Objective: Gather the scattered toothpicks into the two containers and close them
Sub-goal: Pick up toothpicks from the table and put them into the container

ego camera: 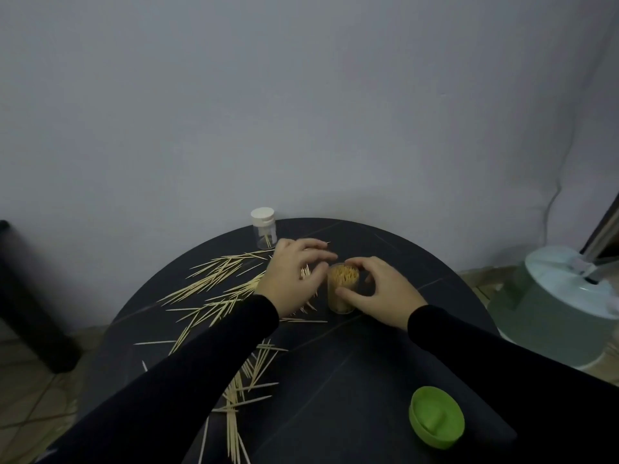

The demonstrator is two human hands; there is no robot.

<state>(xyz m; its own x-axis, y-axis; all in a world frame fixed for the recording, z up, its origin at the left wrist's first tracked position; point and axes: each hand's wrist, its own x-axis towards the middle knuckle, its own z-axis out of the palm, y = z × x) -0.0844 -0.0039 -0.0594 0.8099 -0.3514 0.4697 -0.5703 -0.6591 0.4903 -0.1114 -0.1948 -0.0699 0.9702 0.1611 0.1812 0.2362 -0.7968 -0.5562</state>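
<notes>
Steadying the full jar mid-table, my right hand is curling round it while my left hand is hovering loose-fingered, empty as far as I can tell. Toothpicks are lying scattered leftward, so I'm judging more gathering comes next, then the green lid.

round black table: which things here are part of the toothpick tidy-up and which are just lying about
Part of the job:
- scattered wooden toothpicks
- open clear container full of toothpicks, gripped by right hand
- clear container with white cap
- green round lid
- left hand

Just lying about:
- pale round appliance off the table
</notes>
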